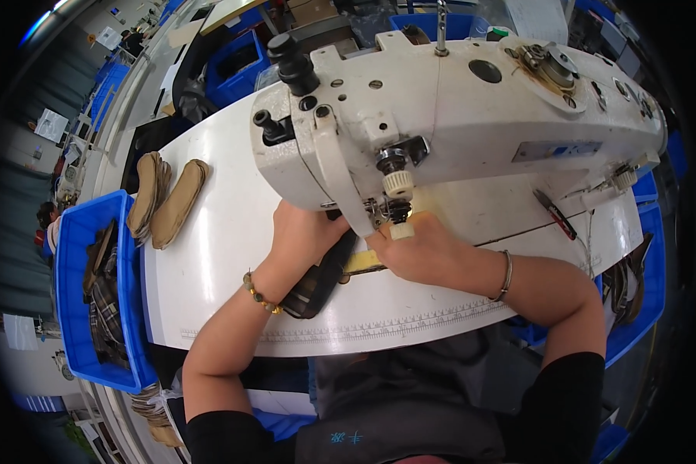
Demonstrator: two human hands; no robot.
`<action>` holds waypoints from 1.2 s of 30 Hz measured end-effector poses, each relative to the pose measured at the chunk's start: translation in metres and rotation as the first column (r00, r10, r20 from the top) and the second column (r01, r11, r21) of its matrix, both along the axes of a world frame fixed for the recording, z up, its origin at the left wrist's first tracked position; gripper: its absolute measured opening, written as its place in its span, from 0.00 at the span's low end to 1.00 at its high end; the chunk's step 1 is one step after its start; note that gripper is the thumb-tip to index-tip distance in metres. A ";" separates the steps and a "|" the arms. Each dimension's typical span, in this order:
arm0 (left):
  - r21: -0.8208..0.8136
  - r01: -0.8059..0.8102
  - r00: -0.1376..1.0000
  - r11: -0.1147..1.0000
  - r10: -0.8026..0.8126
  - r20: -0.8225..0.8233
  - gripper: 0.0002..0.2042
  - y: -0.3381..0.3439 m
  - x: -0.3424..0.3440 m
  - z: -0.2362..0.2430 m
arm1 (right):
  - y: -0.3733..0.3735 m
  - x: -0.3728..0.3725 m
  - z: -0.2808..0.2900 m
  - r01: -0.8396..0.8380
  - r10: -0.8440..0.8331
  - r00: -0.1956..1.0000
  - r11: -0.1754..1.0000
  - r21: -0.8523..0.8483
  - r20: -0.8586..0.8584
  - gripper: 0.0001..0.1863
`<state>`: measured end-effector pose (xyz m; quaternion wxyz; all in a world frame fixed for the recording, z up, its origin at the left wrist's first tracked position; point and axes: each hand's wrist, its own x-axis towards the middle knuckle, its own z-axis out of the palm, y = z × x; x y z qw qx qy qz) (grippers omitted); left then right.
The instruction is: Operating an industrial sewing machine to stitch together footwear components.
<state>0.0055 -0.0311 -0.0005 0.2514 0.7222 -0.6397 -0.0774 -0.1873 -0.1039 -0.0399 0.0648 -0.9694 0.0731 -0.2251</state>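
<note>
A white industrial sewing machine spans the worktop, its head right above both hands. My left hand is closed on a dark fabric shoe upper, which slants toward the table's near edge. Its fingertips are hidden behind the machine head. On the other side of the presser area, my right hand has its fingers curled in close to the needle. What they pinch, if anything, is hidden. A yellow strip shows on the worktop between the hands.
Tan sole-shaped pieces lie stacked at left on the white worktop. A blue bin of plaid and dark pieces stands left; another blue bin stands right. Red-and-black thread snips rest under the machine arm. A printed ruler follows the front edge.
</note>
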 end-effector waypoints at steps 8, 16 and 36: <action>0.040 -0.109 0.992 0.993 0.111 -0.052 0.14 0.011 -0.008 0.004 | 0.005 -0.005 0.012 0.007 -0.007 1.000 0.999 0.036 -0.017 0.08; -0.042 -0.087 0.996 0.995 0.086 -0.038 0.19 0.007 -0.003 -0.008 | 0.018 0.000 -0.002 -0.136 0.150 0.979 0.985 -0.105 0.138 0.10; 0.065 0.228 0.936 0.971 -0.237 0.262 0.20 0.032 -0.018 0.017 | 0.019 -0.004 0.008 -0.135 0.134 0.991 0.987 0.085 0.023 0.04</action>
